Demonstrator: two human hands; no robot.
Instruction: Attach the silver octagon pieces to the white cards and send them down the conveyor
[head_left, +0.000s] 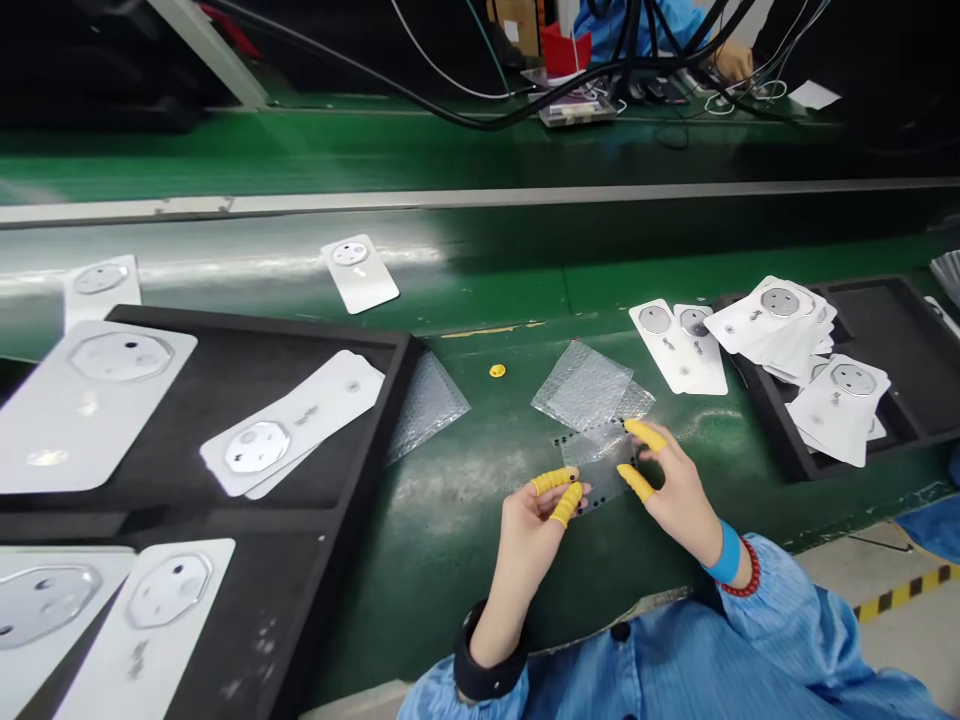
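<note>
Inspection at the assembly line: the work in hand is the handling of a clear film sheet [600, 465] with a row of black dots along its near edge, lying just above the green counter [442, 560] and directly between the person's hands. The left hand [525, 530], its yellow finger cots [555, 480] on two fingers, is nearly closed at the sheet's left edge and appears to pinch it. The right hand [679, 490] is more open, with its cotted thumb and forefinger spread around the sheet's right side; whether it has firm hold cannot be determined. Bubble wrap sheets [581, 385] lie just beyond the film, touching or overlapping its far edge. A small yellow disc [497, 371] sits on the counter to the left of them. White cards with round metallic insets fill a black foam tray [382, 400] to the left, and a stack of white cards [772, 320] lies in a second black tray [780, 440] to the right. A blue wristband [724, 552] and a red bead bracelet [742, 570] are on the right wrist. A co-worker's hand [733, 60] is visible across the line, well apart.
</note>
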